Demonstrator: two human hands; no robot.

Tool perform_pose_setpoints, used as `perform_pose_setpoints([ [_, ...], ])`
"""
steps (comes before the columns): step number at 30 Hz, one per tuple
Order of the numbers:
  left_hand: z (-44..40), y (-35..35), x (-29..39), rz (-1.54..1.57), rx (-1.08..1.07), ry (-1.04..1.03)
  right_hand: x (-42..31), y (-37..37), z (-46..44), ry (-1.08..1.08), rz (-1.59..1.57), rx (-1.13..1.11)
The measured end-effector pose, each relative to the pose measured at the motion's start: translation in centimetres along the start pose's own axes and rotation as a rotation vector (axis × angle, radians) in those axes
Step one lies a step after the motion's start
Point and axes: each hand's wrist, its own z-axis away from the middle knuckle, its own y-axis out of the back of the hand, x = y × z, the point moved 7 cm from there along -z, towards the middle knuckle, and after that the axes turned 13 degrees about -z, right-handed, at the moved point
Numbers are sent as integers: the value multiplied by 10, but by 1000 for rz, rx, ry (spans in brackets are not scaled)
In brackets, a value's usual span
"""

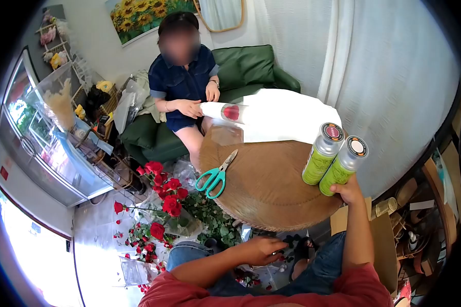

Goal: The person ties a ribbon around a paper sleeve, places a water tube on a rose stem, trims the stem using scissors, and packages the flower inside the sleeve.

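My right hand [349, 190] is closed around the lower part of a green spray can [338, 176] at the right edge of the round brown table. A second green spray can [317, 161] with a similar clear cap stands upright against it. My left hand [264, 250] hangs over my lap, below the table's near edge. Its fingers are loosely bent and apart, with nothing visible in them. Scissors with teal handles [216, 176] lie on the table's left side, blades partly spread.
Opposite, a person on a green sofa [284, 77] holds a white wrapped roll with a red rose [231, 112]. White paper [292, 117] covers the table's far side. Red roses [171, 204] and leaves crowd the floor at left. A cardboard box [381, 240] stands at right.
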Motion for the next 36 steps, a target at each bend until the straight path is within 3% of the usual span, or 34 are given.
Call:
perform_pose_setpoints([
  [16, 1, -20, -7, -72, -198, 56, 4, 7, 3, 40, 32, 18],
  [26, 1, -22, -2, -89, -147, 21, -3, -2, 2, 58, 23, -10],
  [36, 5, -33, -4, -95, -233, 34, 1, 5, 4, 87, 69, 4],
])
